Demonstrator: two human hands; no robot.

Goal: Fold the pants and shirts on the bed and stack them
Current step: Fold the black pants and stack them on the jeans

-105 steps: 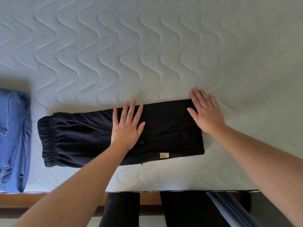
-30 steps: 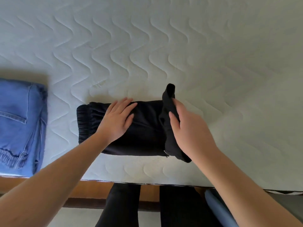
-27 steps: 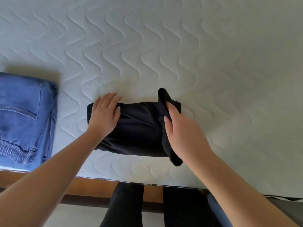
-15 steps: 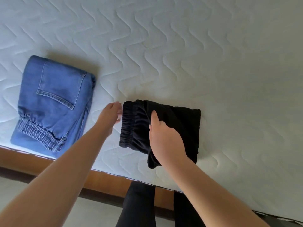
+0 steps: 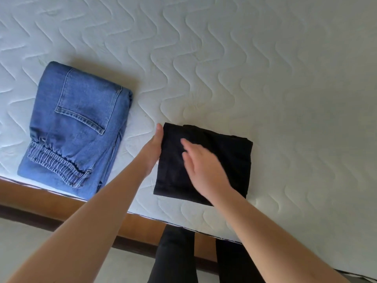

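Note:
The black pants [image 5: 230,158] lie folded into a compact square near the front edge of the white quilted mattress [image 5: 224,68]. My left hand [image 5: 154,147] rests with straight fingers against the square's left edge. My right hand [image 5: 201,168] lies flat on top of the black pants, fingers straight and a little blurred. Folded blue jeans [image 5: 77,127] lie to the left of the pants, apart from them, pocket side up.
The wooden bed frame [image 5: 61,198] runs along the mattress's front edge, with pale floor below it. My dark-clothed legs [image 5: 175,256] stand against the frame. The mattress stretches bare beyond and to the right of the clothes.
The long black pants were folded over from the right into a small square. My right hand let go of the fold and now lies flat on it; my left hand moved to the left edge.

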